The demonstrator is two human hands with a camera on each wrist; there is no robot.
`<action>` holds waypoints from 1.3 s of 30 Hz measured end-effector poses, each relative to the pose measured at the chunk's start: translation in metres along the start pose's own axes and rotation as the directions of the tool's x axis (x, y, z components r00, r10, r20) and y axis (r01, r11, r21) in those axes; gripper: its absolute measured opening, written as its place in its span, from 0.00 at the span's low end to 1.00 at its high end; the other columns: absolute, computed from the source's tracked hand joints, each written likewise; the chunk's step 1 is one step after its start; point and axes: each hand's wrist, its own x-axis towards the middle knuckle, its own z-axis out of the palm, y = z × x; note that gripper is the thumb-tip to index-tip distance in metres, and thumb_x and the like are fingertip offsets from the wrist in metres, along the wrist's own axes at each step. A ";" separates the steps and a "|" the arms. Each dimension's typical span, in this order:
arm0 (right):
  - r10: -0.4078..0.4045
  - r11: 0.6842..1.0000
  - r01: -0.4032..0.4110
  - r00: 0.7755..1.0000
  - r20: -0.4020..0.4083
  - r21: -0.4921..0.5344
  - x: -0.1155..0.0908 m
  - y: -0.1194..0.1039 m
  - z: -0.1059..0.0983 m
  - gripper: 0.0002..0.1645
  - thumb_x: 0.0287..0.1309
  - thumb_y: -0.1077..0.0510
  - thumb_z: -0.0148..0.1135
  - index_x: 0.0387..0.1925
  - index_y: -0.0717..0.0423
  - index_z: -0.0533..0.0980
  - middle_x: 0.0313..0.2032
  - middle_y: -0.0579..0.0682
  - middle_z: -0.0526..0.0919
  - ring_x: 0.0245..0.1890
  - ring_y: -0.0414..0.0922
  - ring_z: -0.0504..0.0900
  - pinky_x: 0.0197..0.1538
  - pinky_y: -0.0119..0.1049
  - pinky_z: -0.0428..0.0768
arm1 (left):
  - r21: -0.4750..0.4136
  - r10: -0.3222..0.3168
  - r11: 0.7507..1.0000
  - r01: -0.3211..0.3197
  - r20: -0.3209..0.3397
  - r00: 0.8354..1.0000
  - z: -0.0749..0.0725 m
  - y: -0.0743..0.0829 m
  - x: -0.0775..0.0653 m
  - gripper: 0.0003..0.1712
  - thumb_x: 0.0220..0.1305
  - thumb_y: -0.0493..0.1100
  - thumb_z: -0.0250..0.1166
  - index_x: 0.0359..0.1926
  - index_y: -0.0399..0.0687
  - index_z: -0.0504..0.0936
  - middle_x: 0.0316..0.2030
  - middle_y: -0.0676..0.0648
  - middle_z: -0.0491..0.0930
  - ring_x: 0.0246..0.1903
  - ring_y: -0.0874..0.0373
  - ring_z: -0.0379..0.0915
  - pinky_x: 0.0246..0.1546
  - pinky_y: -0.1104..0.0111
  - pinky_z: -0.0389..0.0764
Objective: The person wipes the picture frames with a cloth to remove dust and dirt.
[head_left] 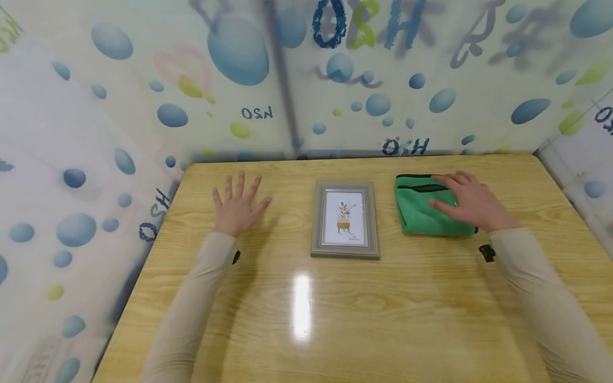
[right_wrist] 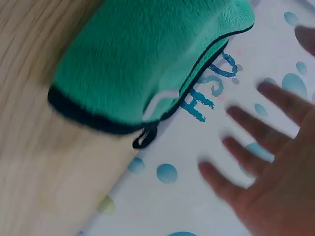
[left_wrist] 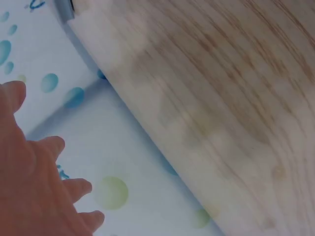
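Note:
A green zippered pouch (head_left: 423, 215) with black trim lies on the wooden table, right of centre. Over its right part hovers my right hand (head_left: 471, 202), fingers spread; in the right wrist view a gap shows between the fingers and the pouch (right_wrist: 133, 64). Left of the pouch, a grey picture frame (head_left: 345, 251) lies flat, holding a print of a plant in a pot. My left hand (head_left: 234, 210) is spread wide above the table's left side, with nothing in it. The left wrist view shows part of that hand (left_wrist: 34, 177) beside the table edge.
The wooden table (head_left: 364, 314) reaches back to a wall (head_left: 297, 101) printed with blue and green drops and letters. Another patterned wall (head_left: 96, 175) runs along the left. A bright light reflection lies on the tabletop below the frame.

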 end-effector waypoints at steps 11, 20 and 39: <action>-0.170 0.984 0.177 0.972 0.163 -0.030 -0.020 -0.004 0.011 0.30 0.54 0.51 0.68 0.56 0.62 0.75 0.54 0.66 0.73 0.50 0.64 0.75 0.47 0.60 0.74 | 0.074 0.133 0.988 -0.139 0.076 0.988 0.004 0.037 -0.003 0.41 0.70 0.64 0.50 0.77 0.58 0.49 0.74 0.39 0.43 0.72 0.39 0.29 0.66 0.39 0.33; -0.234 0.965 0.244 0.967 0.105 -0.094 -0.024 -0.001 0.030 0.41 0.50 0.50 0.72 0.63 0.61 0.69 0.53 0.66 0.71 0.50 0.64 0.73 0.47 0.61 0.74 | 0.069 0.237 0.967 -0.245 0.103 0.966 0.011 0.073 -0.009 0.31 0.69 0.53 0.55 0.68 0.46 0.67 0.63 0.37 0.69 0.63 0.37 0.60 0.60 0.43 0.62; -0.204 0.966 0.221 0.970 0.130 -0.135 -0.009 -0.010 0.029 0.36 0.50 0.55 0.71 0.60 0.64 0.71 0.49 0.68 0.73 0.45 0.64 0.75 0.44 0.60 0.75 | 0.115 0.287 0.948 -0.296 0.090 0.954 0.027 0.111 0.001 0.22 0.67 0.53 0.58 0.51 0.41 0.79 0.48 0.40 0.79 0.46 0.42 0.75 0.46 0.46 0.76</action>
